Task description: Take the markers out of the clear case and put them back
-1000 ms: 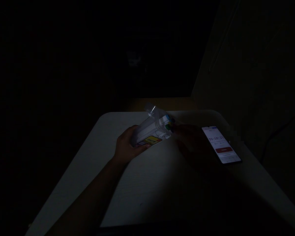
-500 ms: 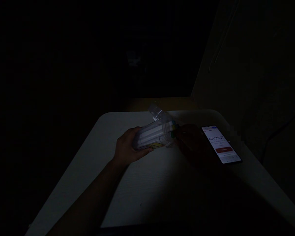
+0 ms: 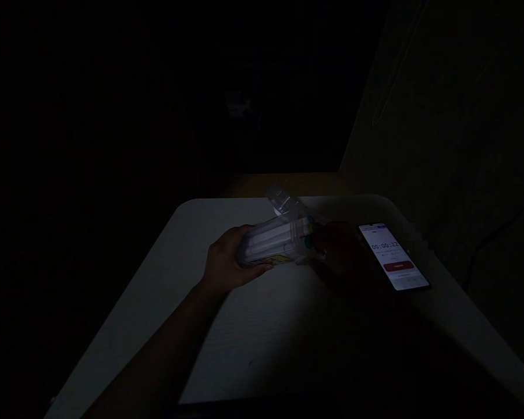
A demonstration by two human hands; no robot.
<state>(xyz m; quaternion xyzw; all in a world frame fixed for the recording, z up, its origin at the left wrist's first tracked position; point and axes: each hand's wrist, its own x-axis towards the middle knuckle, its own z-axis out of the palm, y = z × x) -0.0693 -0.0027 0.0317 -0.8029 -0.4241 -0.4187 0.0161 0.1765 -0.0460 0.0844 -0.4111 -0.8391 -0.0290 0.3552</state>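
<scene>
In the head view my left hand (image 3: pixel 223 261) is wrapped around the closed end of a clear plastic case (image 3: pixel 271 238), holding it tilted above the white table. Inside lie several white markers (image 3: pixel 268 235) with coloured ends. A yellow label shows on the case's lower side. Its transparent lid (image 3: pixel 279 196) stands open at the far side. At the open end, my right hand (image 3: pixel 338 247) is in deep shadow, its fingers beside the green marker end (image 3: pixel 308 241). Whether those fingers grip a marker is too dark to make out.
A phone (image 3: pixel 393 256) with a lit timer screen lies on the right of the white table (image 3: pixel 244 331). A cord (image 3: pixel 388 87) hangs on the wall at upper right. A dark edge crosses the bottom of the view. The surroundings are very dark.
My right hand has shifted slightly and lower at the case's open end, and a pale spot now shows near its fingers. My left hand and the case stay almost in place.
</scene>
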